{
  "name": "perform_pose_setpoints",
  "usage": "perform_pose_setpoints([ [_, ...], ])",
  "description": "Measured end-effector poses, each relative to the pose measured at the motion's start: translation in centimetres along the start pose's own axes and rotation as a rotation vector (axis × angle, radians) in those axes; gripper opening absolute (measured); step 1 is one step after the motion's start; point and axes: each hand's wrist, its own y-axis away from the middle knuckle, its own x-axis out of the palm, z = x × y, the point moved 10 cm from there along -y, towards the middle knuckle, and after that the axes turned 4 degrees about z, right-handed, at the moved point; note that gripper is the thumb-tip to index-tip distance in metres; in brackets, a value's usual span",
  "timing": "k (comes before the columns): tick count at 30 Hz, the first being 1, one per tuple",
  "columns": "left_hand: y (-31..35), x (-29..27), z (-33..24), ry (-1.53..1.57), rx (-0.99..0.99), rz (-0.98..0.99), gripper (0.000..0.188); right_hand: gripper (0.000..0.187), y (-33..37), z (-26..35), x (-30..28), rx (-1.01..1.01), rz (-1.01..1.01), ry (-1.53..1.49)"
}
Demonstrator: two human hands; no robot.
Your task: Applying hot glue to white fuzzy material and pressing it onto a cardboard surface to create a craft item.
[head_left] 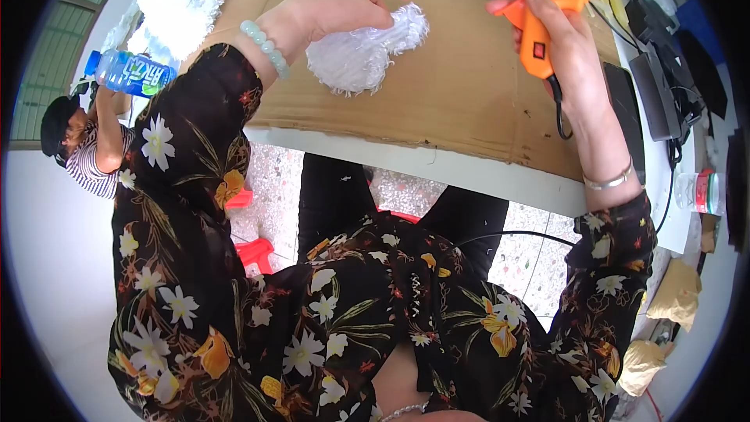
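My right hand (574,51) is wrapped round the grip of an orange hot glue gun (539,39), raised over the right side of the cardboard. A black cord runs down from the base of its grip past my wrist. On the cardboard (453,101) lies a white shaggy fabric piece (351,62), frayed at its edges. My left hand (344,4) hovers just above and behind this piece, with the index finger stretched out and apart from the thumb. Nothing shows between those fingers; the other fingers are partly hidden.
White fluffy material (183,8) is heaped at the far left. A plastic water bottle (133,72) stands at the left edge. Dark electronic boxes (656,94) with cables line the right side, with another bottle (699,192) beyond. A person in a striped top (98,160) is at far left.
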Motion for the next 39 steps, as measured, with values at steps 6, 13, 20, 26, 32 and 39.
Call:
perform_pose_setpoints([
  [6,-1.3,0.3,3.8,0.600,-0.072,-0.237,0.044,0.039,1.8,-0.5,0.4,0.011,0.111,-0.008],
  [13,-2.0,0.7,5.0,0.934,-0.086,-0.393,0.044,0.039,1.6,-0.9,2.9,0.081,0.206,0.096],
  [20,-1.9,1.4,3.2,1.025,0.034,-0.345,0.046,0.036,1.2,-1.4,2.6,0.117,0.190,0.137],
  [26,-1.8,2.1,2.5,1.008,0.007,-0.253,0.045,0.032,1.2,-2.1,2.9,0.160,0.218,0.192],
  [32,-1.6,2.4,1.8,0.961,0.029,-0.250,0.043,0.032,1.1,-3.1,2.3,0.226,0.226,0.288],
  [39,-1.4,2.5,1.6,0.900,0.032,-0.250,0.042,0.034,1.2,-2.9,2.4,0.193,0.209,0.317],
])
